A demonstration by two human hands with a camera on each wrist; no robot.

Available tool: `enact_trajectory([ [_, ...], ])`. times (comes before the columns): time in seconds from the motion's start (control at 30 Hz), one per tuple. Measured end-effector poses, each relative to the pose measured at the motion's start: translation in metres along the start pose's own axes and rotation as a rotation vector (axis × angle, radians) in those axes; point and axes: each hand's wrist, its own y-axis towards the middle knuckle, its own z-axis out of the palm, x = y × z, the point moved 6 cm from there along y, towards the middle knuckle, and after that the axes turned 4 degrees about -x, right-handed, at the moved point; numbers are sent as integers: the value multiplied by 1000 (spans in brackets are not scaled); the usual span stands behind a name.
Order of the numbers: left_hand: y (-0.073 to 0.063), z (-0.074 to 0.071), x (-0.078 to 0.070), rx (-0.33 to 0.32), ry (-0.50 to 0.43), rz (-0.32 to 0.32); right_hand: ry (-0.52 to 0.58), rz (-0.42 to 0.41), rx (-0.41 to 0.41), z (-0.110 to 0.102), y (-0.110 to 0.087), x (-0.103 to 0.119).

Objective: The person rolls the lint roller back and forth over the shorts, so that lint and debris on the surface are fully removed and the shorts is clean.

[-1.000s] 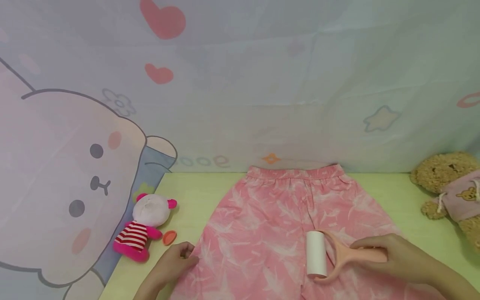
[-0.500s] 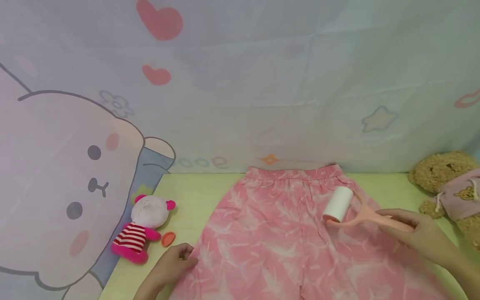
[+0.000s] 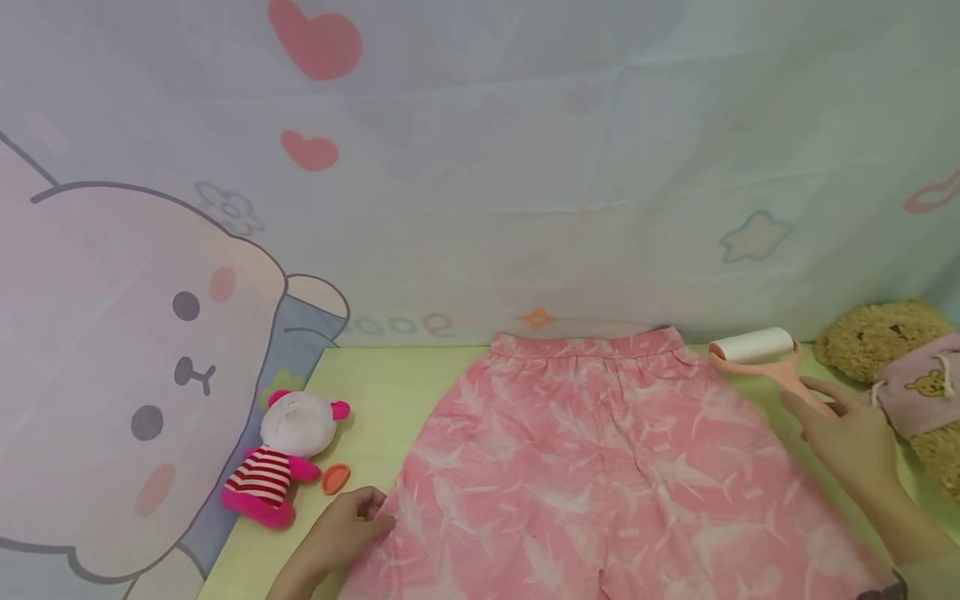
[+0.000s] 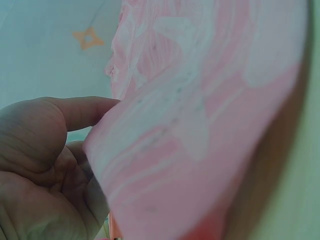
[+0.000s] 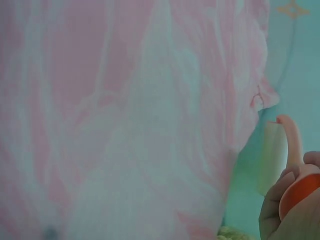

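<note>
A pair of pink shorts [image 3: 585,467] with a white feather-like print lies spread out, waistband at the back. My left hand [image 3: 341,529] pinches the left side edge of the shorts between thumb and fingers; the left wrist view shows the cloth lifted there. My right hand [image 3: 851,433] grips the peach handle of a lint roller [image 3: 753,346] with a white roll. The roller is beyond the right edge of the shorts, close to the backdrop. In the right wrist view, the fingers [image 5: 272,210] curl round the handle.
A plush toy [image 3: 300,425] in a red striped top and a small orange oval piece [image 3: 336,478] lie at left. A brown teddy bear [image 3: 881,337] sits at right, close to my right hand. A printed cloth backdrop [image 3: 480,167] hangs behind the light green table [image 3: 397,383].
My right hand has carried the lint roller from the middle of the shorts up and to the right, off the cloth. The left hand has stayed at the shorts' edge.
</note>
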Motion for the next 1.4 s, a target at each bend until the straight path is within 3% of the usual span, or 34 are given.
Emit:
enact_trajectory([
  [0.33, -3, 0, 1, -3, -7, -8, -154, -27, -18, -4, 13, -19],
  [0.53, -1, 1, 1, -10, 5, -18, -254, -40, 63, 0, 14, -24],
  [0.83, 0, -1, -4, 0, 15, 41, -348, -51, 151, -1, 18, -31],
  [1.0, -2, -6, -10, -15, 116, 58, -385, -86, 134, -4, 16, -25],
  [1.2, -2, -27, -42, -122, 345, 109, -371, -221, 13, -5, 6, 3],
  [1.4, 8, -52, -93, -247, 420, 295, -366, -498, -46, -11, 2, 55],
])
